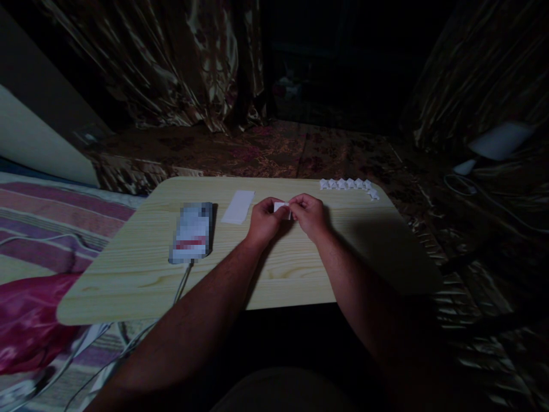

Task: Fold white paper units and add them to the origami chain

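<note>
- Nearest, two bare forearms reach in from the bottom edge over a pale wood-grain surface (pixel 283 283) with rounded corners.
- At the near left, shiny pink-red fabric (pixel 40 317) lies on a striped bed (pixel 51 209) beside the surface.
- On the surface's left side lies a phone (pixel 191 232), its face blurred out; a white cable (pixel 182 284) runs from its near end over the near edge.
- Near the middle, the left hand (pixel 265 220) grips a small white paper piece (pixel 279 206), thumb on top; the right hand (pixel 309 214) pinches its right edge. The paper is between the two hands.
- Just left of the left hand lies a flat white paper stack (pixel 238 207).
- At the far right corner stands a row of white star shapes (pixel 342 183), with a single star (pixel 373 194) just nearer.
- Beyond, in dim light, are a white lamp (pixel 500 141) at right and gold-brown curtains (pixel 210 57).
</note>
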Available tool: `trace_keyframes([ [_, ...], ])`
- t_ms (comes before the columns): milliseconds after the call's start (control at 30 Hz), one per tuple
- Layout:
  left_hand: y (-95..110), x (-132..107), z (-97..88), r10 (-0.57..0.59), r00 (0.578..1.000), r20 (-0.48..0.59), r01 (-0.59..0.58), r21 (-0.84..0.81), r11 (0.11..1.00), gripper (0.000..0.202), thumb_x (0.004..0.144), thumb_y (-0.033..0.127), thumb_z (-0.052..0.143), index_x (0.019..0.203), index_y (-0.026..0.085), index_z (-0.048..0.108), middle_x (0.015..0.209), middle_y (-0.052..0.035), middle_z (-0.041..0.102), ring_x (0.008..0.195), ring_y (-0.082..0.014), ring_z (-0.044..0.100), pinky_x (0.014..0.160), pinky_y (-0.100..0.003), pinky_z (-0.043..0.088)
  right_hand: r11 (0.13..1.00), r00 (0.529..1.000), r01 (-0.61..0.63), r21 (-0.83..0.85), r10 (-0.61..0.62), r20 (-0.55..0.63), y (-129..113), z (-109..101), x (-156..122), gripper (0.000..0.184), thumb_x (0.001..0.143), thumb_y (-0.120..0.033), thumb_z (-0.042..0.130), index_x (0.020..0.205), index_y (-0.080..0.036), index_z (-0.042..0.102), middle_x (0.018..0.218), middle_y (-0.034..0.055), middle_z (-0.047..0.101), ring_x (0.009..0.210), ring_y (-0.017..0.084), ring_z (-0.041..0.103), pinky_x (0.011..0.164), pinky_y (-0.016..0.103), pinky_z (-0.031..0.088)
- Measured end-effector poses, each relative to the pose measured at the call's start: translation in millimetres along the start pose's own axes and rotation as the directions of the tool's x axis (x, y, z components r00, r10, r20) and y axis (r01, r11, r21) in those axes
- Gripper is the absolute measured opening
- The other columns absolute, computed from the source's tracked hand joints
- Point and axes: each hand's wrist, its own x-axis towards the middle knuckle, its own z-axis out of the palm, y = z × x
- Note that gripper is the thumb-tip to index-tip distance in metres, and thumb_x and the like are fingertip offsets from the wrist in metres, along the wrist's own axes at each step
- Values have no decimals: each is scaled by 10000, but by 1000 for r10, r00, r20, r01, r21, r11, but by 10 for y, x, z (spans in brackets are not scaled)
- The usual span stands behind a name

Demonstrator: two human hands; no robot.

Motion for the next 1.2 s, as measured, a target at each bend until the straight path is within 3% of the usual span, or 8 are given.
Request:
trace_keyframes([
  [433, -21, 26, -12, -122, 992, -6, 116, -261, 958, 146, 599, 215, 701, 648, 157, 577, 595, 10, 591, 531, -97, 514, 540, -233, 400, 999, 999, 44, -8, -44, 22, -15, 23, -9, 106, 677, -279, 596, 696, -175, 583, 521, -50, 512, 504, 89, 466, 508, 213, 381],
  [633, -15, 14, 11, -70, 997, -40, 59, -236, 970, 147, 602, 217, 699, 701, 153, 611, 618, 6, 600, 545, -99, 523, 542, -233, 411, 998, 998, 57, -26, -56, 32, -26, 10, -13, 101, 680, -274, 596, 700, -176, 585, 523, -50, 508, 509, 90, 465, 510, 214, 380],
  [1200, -27, 6, 24, -84, 994, -66, 70, -193, 979, 151, 615, 251, 682, 697, 130, 641, 601, 2, 589, 524, -91, 494, 517, -217, 374, 998, 997, 66, -7, -66, 47, -13, 17, -8, 90, 669, -253, 586, 695, -166, 581, 511, -56, 499, 504, 86, 456, 513, 213, 374],
])
